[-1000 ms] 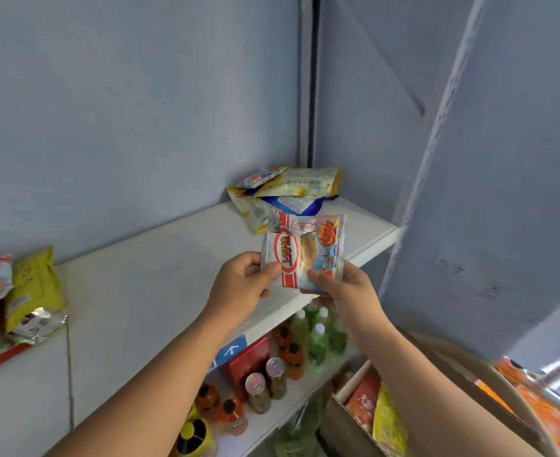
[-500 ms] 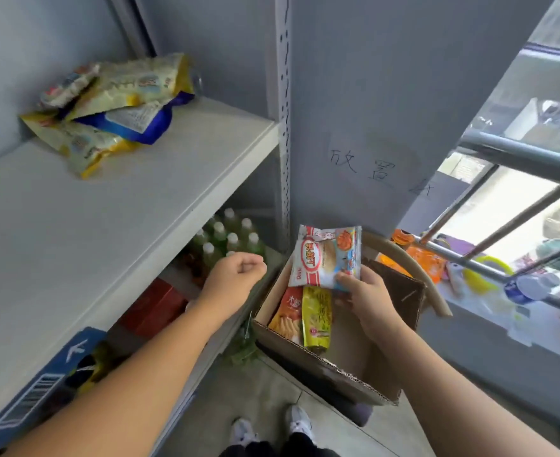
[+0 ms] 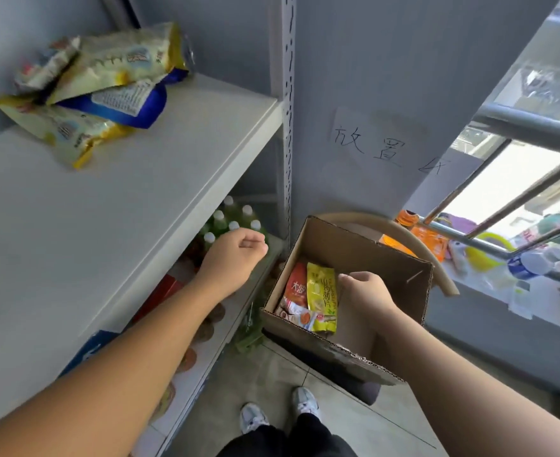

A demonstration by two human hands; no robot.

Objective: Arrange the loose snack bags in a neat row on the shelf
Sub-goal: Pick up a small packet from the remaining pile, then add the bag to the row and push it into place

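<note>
Head view, looking down past the shelf (image 3: 173, 179) to a cardboard box (image 3: 354, 249) on the floor side. The right hand (image 3: 366, 291) is inside the box, its fingers (image 3: 349, 278) curled downward just right of the yellow bag (image 3: 321, 295); whether they pinch anything cannot be told, since the palm side faces away. The left hand (image 3: 235, 255) hangs in a loose fist beside the shelf edge, holding nothing that shows.

The key relation: the yellow bag and the red bag (image 3: 296, 286) stand side by side against the box's left wall, directly left of the right fingers and touching or nearly touching them. The right hand is plainly the nearer one. Each bag's long axis runs from the box's near rim toward its far wall, top seams pointing away from the viewer (a third, flatter bag (image 3: 300, 316) lies at their near ends, its axis unclear).

The pile of bags (image 3: 100, 94) sits at the shelf's back corner, well apart from both hands, stacked crosswise and unaligned, long axes roughly along the shelf. No row exists yet; much of the task likely remains.
</note>
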